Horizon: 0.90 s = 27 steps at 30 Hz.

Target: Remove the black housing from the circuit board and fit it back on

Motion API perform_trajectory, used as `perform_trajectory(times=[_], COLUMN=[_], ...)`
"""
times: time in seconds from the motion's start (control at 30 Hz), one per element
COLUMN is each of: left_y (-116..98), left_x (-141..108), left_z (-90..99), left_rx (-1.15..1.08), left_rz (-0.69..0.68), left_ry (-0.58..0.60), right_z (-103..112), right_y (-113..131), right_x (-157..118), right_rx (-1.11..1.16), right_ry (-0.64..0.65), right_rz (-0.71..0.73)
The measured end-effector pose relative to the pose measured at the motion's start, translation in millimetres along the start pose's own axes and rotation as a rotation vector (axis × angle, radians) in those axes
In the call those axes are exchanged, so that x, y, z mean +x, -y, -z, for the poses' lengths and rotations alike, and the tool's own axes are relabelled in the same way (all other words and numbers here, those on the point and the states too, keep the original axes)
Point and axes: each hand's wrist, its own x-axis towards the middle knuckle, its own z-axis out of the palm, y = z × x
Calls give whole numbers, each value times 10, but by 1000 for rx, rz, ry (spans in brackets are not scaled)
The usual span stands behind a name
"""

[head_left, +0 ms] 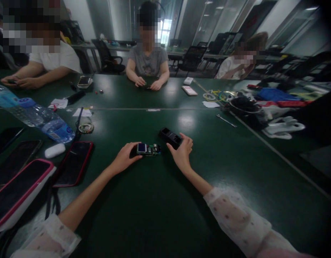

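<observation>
My left hand (127,156) grips the left end of a small circuit board (149,149), thumb and fingers on either side of it. The board is green with a little square screen at its left part. To the right, my right hand (183,150) holds a black plastic case (170,137) by its near right end. Cut-outs show in the upper face of the case. It is tilted away to the left, a small gap apart from the board. Both things are low over the green table (154,200); whether they touch it I cannot tell.
On the left lie plastic water bottles (47,120), a red-edged phone (75,163), a white earphone case (54,150) and a pink-rimmed device (23,193). A wrench (226,121) and tangled cables (244,105) are on the right. Across the table, a person (148,62) handles small parts.
</observation>
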Motion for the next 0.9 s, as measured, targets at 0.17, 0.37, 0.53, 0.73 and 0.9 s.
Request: perform_trajectory(times=[0.17,0.37,0.53,0.73,0.9], left_y=[-3,0,5,21,44], left_x=[-2,-9,2,11,6], left_z=[5,5,-3,-15,-29], left_rx=[-2,-7,-1,17,17], left_rz=[3,13,0,-34,-15], left_ry=[6,13,4,-22,-29], right_z=[-46,-51,-9,1,71], right_y=[-113,-67,61,69,147], right_x=[38,42,-7,-29,-40], right_rx=[121,389,624,629,564], right_ry=[42,101,265,358,428], right_rz=[55,-25,9,67,208])
